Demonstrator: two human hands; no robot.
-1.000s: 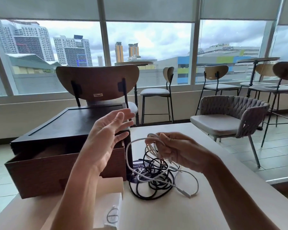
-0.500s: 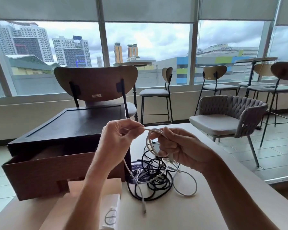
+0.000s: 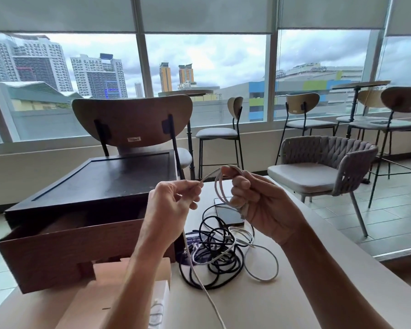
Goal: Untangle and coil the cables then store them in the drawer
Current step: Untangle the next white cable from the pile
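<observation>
Right hand (image 3: pixel 261 205) holds white cable (image 3: pixel 216 186) loops in its grip to preserve the coil; left hand (image 3: pixel 173 200) pinches the loose strand, likely for winding.

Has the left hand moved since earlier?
Yes. The left hand shifted right relative to the drawer box, toward the right hand, and pinches the white cable.

Phone (image 3: pixel 230 216), cardbd box (image 3: pixel 107 274), woven chair (image 3: pixel 301 174).

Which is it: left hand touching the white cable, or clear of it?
Touching. Head view shows the left hand pinching the white cable between thumb and fingertips.
</observation>
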